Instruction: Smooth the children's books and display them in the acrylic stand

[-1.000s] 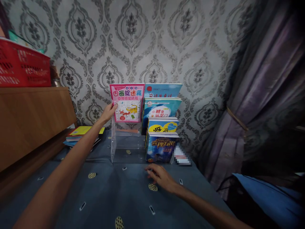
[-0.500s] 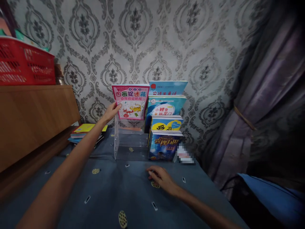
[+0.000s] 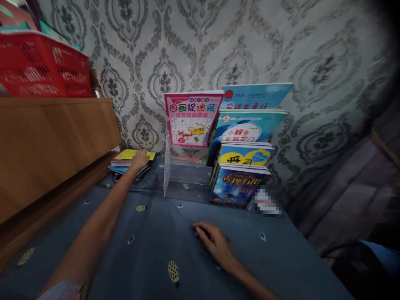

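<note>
On the head cam, the clear rack [image 3: 166, 179] is standing on the dark cloth [image 3: 150, 254], with the pink book [image 3: 193, 121] leaning in its upper left and other books [image 3: 240, 189] filling its right half. The left hand [image 3: 141, 159] is touching the yellow book [image 3: 125, 154] topping the pile [image 3: 118, 163] left of the rack, can't tell if it's gripping. The right hand [image 3: 217, 243] is hanging out in front of the rack, loosely curled and free.

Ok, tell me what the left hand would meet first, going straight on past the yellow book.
Beyond the yellow book, the left hand would probably meet the patterned wall first, passing left of the clear stand, though depth is hard to judge.
</note>
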`<state>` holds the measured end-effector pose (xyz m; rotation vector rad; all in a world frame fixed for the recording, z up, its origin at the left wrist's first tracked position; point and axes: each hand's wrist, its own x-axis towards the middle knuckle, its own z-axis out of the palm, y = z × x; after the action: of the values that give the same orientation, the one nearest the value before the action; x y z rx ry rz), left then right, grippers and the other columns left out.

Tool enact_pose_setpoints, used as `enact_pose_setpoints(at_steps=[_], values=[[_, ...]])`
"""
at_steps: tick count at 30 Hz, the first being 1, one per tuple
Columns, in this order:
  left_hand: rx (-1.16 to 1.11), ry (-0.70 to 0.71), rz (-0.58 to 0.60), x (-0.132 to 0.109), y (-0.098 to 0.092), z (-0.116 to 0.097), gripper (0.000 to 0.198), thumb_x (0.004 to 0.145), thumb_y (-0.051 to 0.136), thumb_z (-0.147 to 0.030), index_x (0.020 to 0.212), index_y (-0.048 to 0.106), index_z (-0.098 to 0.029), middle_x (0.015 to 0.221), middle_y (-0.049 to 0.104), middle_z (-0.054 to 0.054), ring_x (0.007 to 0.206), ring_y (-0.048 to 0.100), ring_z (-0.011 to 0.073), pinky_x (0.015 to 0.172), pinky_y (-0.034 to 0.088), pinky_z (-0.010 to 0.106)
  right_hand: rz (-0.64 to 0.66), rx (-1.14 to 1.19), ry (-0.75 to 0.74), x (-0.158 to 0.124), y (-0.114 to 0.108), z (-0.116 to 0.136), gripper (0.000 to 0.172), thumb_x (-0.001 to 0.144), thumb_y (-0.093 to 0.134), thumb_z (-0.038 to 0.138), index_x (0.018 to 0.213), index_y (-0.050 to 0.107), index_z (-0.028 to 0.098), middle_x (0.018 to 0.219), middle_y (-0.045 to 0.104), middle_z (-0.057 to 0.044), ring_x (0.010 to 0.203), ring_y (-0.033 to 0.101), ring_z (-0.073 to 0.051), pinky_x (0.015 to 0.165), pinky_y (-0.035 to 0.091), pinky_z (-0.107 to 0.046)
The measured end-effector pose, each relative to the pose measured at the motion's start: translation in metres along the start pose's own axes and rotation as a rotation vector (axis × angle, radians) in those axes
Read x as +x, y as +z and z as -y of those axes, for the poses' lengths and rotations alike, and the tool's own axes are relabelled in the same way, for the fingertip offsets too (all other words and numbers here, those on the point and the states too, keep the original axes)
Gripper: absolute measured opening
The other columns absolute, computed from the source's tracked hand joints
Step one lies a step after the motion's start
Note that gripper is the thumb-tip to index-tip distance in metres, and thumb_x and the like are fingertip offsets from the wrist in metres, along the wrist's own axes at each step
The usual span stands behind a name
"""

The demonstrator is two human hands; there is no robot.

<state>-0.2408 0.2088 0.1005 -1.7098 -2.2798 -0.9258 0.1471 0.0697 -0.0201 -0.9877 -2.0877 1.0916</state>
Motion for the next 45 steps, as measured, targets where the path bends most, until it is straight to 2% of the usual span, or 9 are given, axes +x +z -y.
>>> enact_pose_setpoints(at_steps=[5, 9, 17, 22, 31, 36, 39, 41, 45], values=[[0.237, 0.067, 0.075, -0.013, 0.035, 0.013, 0.037, 0.086, 0.051, -0.018, 0.120, 0.063, -0.008, 0.127, 0.062, 0.030, 0.129, 0.049, 0.0431, 0.109, 0.024, 0.065, -0.095, 0.012, 0.041, 0.000, 0.009, -0.016, 0.066, 0.089, 0.039, 0.075, 0.103, 0.074, 0.021, 0.095, 0.075, -0.014, 0.082, 0.071, -0.029, 0.083, 0.057, -0.045], [0.399, 0.088, 0.125, -0.004, 0.051, 0.012, 0.040, 0.089, 0.048, -0.018, 0.125, 0.060, -0.005, 0.125, 0.063, 0.030, 0.122, 0.054, 0.0424, 0.108, 0.021, 0.068, -0.076, 0.021, 0.042, -0.001, 0.005, -0.012, 0.068, 0.088, 0.039, 0.078, 0.099, 0.076, 0.021, 0.092, 0.077, -0.014, 0.080, 0.072, -0.028, 0.079, 0.059, -0.042], [0.586, 0.195, 0.256, -0.001, 0.032, 0.009, 0.025, 0.091, 0.052, -0.018, 0.107, 0.070, -0.009, 0.107, 0.071, 0.022, 0.104, 0.065, 0.0343, 0.104, 0.031, 0.061, -0.097, 0.054, 0.025, -0.004, 0.003, -0.008, 0.062, 0.089, 0.044, 0.074, 0.100, 0.076, 0.021, 0.095, 0.077, -0.013, 0.079, 0.073, -0.026, 0.078, 0.060, -0.040], [0.662, 0.236, 0.256, -0.062, -0.001, 0.018, 0.035, 0.094, 0.042, -0.010, 0.122, 0.063, -0.009, 0.119, 0.066, 0.024, 0.112, 0.061, 0.0343, 0.092, 0.044, 0.048, -0.096, 0.045, 0.012, -0.003, 0.004, -0.011, 0.057, 0.090, 0.045, 0.069, 0.100, 0.075, 0.021, 0.092, 0.077, -0.012, 0.079, 0.073, -0.026, 0.079, 0.059, -0.042], [0.742, 0.281, 0.268, -0.228, -0.057, 0.017, 0.049, 0.092, 0.038, -0.003, 0.137, 0.056, -0.010, 0.139, 0.056, 0.024, 0.129, 0.053, 0.0366, 0.099, 0.047, 0.051, -0.060, 0.042, -0.015, -0.003, 0.002, -0.001, 0.049, 0.090, 0.044, 0.059, 0.098, 0.073, 0.021, 0.096, 0.077, -0.012, 0.080, 0.074, -0.026, 0.072, 0.059, -0.039], [0.519, 0.320, 0.571, -0.317, -0.076, -0.006, 0.045, 0.094, 0.050, -0.016, 0.138, 0.057, -0.021, 0.138, 0.062, 0.015, 0.124, 0.060, 0.0308, 0.099, 0.050, 0.045, -0.066, 0.030, -0.052, -0.002, 0.002, -0.001, 0.044, 0.090, 0.045, 0.055, 0.098, 0.073, 0.022, 0.093, 0.077, -0.011, 0.079, 0.074, -0.026, 0.076, 0.058, -0.041], [0.161, 0.343, 0.682, -0.322, -0.090, -0.001, 0.044, 0.094, 0.056, -0.046, 0.135, 0.059, -0.030, 0.139, 0.063, 0.005, 0.128, 0.058, 0.0270, 0.106, 0.047, 0.040, -0.050, 0.030, -0.058, -0.002, 0.003, -0.002, 0.043, 0.091, 0.044, 0.052, 0.099, 0.072, 0.021, 0.097, 0.077, -0.012, 0.081, 0.074, -0.026, 0.078, 0.058, -0.041], [-0.008, 0.216, 0.686, -0.306, -0.096, 0.020, 0.047, 0.097, 0.044, -0.054, 0.132, 0.062, -0.027, 0.133, 0.067, 0.005, 0.122, 0.062, 0.0240, 0.105, 0.048, 0.036, -0.044, 0.028, -0.065, -0.001, 0.003, -0.002, 0.041, 0.091, 0.044, 0.050, 0.099, 0.072, 0.020, 0.097, 0.077, -0.012, 0.081, 0.074, -0.026, 0.078, 0.057, -0.041], [0.208, -0.143, 0.399, -0.272, -0.089, 0.075, 0.070, 0.093, 0.039, -0.058, 0.143, 0.051, -0.010, 0.150, 0.051, 0.018, 0.139, 0.047, 0.0330, 0.115, 0.037, 0.045, -0.045, 0.022, -0.092, -0.002, 0.005, -0.002, 0.035, 0.091, 0.046, 0.045, 0.098, 0.071, 0.021, 0.096, 0.077, -0.010, 0.081, 0.073, -0.025, 0.075, 0.057, -0.038]])
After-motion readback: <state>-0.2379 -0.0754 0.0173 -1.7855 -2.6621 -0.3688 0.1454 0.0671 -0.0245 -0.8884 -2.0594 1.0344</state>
